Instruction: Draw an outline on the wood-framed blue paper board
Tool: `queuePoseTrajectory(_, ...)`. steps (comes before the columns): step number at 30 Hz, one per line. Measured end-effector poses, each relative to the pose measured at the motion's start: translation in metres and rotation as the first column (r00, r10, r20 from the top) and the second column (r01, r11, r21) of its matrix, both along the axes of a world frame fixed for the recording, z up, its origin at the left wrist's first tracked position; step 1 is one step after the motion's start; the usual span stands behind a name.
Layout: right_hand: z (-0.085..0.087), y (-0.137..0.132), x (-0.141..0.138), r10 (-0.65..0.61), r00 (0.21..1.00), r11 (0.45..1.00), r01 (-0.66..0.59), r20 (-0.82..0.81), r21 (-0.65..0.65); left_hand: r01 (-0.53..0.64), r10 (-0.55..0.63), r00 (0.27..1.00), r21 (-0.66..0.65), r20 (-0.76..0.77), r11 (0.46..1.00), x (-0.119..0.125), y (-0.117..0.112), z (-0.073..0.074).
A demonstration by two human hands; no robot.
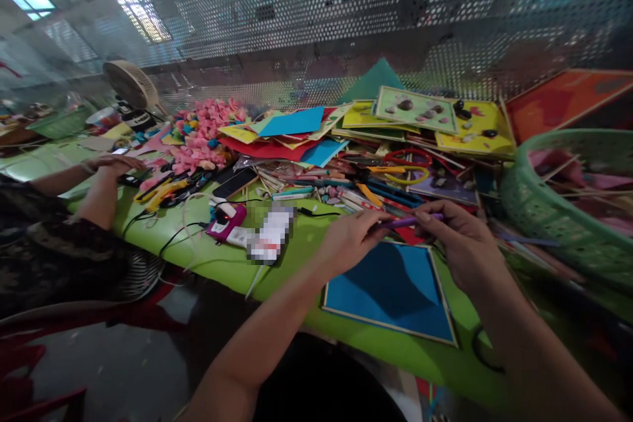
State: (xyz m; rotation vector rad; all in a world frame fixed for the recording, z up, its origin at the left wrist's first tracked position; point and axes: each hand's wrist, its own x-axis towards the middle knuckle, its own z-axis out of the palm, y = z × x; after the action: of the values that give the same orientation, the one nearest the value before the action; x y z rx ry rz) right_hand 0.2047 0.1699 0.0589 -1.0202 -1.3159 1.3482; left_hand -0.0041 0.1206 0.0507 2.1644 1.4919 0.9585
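Observation:
My left hand [349, 239] and my right hand [457, 241] are both pinched on a thin purple pen-like stick [408, 221], one at each end. They hover just above the far edge of a blue square board [395, 290] with a pale frame, which lies flat on the green table [316, 231]. Behind my hands lies a heap of pens, markers and sticks [366, 194].
A green plastic basket [554, 211] with sticks stands at the right. Coloured paper sheets [291, 124], pink paper flowers [202, 138], scissors with red and yellow handles [408, 168] and a phone [235, 182] crowd the table. Another person's arms [99, 184] rest at the left, near a small fan [131, 84].

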Motion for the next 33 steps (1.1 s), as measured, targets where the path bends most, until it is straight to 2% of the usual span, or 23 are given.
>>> queuePoseTrajectory(5, 0.004, 0.004, 0.002, -0.187, 0.976, 0.981, 0.191, -0.107, 0.025, -0.25, 0.248, 0.966, -0.021, -0.076, 0.968, -0.027, 0.013, 0.001)
queuePoseTrajectory(9, 0.007, 0.005, 0.003, -0.2, 0.974, 0.979, 0.204, -0.105, 0.03, -0.432, 0.421, 0.89, -0.029, -0.174, 0.901, -0.05, 0.026, -0.003)
queuePoseTrajectory(13, 0.009, 0.005, 0.003, -0.186, 0.979, 0.981, 0.19, -0.081, 0.046, -0.512, 0.488, 0.829, -0.023, -0.273, 0.858, -0.058, 0.031, -0.009)
queuePoseTrajectory(17, 0.008, 0.007, 0.004, -0.191, 0.977, 0.979, 0.196, -0.093, 0.055, -0.523, 0.49, 0.804, -0.01, -0.336, 0.852, -0.053, 0.032, -0.011)
queuePoseTrajectory(24, 0.008, 0.008, 0.008, -0.184, 0.976, 0.98, 0.191, -0.116, 0.054, -0.445, 0.408, 0.823, 0.0, -0.396, 0.896, -0.035, 0.039, -0.005)
queuePoseTrajectory(29, 0.01, 0.008, 0.007, -0.191, 0.974, 0.977, 0.2, -0.124, 0.07, -0.376, 0.336, 0.825, 0.003, -0.455, 0.927, -0.025, 0.051, -0.003)
queuePoseTrajectory(33, 0.009, 0.01, 0.008, -0.196, 0.975, 0.977, 0.203, -0.104, 0.067, -0.372, 0.323, 0.804, 0.002, -0.499, 0.928, -0.019, 0.062, -0.008)
